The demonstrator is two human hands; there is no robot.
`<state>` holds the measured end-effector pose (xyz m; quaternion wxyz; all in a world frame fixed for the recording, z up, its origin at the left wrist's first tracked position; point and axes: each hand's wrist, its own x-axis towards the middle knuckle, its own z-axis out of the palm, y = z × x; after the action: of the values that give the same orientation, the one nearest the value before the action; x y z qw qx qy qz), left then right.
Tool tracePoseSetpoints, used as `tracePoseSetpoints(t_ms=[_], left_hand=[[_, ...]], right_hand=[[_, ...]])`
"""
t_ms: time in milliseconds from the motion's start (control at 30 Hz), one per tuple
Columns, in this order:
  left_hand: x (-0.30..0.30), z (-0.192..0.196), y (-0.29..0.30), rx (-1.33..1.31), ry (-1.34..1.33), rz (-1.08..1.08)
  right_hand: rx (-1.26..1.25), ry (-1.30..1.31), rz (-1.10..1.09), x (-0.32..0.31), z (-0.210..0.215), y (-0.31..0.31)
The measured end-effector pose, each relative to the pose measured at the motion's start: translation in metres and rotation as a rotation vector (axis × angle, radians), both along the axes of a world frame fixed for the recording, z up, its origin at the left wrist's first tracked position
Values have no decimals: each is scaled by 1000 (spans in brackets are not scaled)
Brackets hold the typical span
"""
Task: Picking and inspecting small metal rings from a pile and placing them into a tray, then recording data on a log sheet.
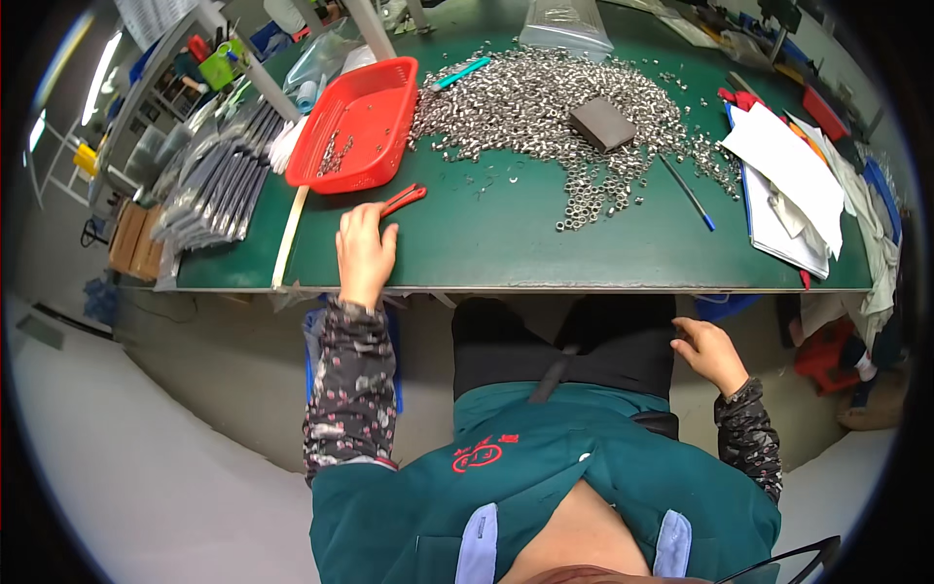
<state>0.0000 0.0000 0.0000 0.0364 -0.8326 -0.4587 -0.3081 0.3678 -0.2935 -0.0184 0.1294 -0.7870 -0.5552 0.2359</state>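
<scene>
My left hand [364, 255] rests on the green table near its front edge, fingers stretched forward and thumb apart. Right by its fingertips lies a small hand tool with red handles [406, 200]; its head is hard to make out, and I see no grip around it. Below the table edge, my right hand [713, 356] hangs beside my right thigh with fingers loosely apart and nothing in them. A big heap of small metal rings [545, 107] covers the middle of the table. Left of it stands a red plastic basket [394, 146] with a few metal pieces inside.
On the heap sits a dark grey block [603, 125]. A teal cutter [461, 74] and a blue-capped pen [688, 195] lie at its edges. Bagged dark flat pieces [219, 190] are stacked left; papers and a clipboard [786, 185] lie right. A clear plastic bag [566, 27] is behind.
</scene>
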Motion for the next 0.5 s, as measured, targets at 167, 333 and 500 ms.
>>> tracePoseSetpoints(t_ms=[167, 333, 500], left_hand=[[-15, 4, 16, 6, 177, 45], [4, 4, 23, 71, 288, 18], [64, 46, -17, 223, 235, -278]], right_hand=[[324, -66, 375, -55, 34, 20], [501, -55, 592, -66, 57, 58], [737, 44, 509, -62, 84, 101]])
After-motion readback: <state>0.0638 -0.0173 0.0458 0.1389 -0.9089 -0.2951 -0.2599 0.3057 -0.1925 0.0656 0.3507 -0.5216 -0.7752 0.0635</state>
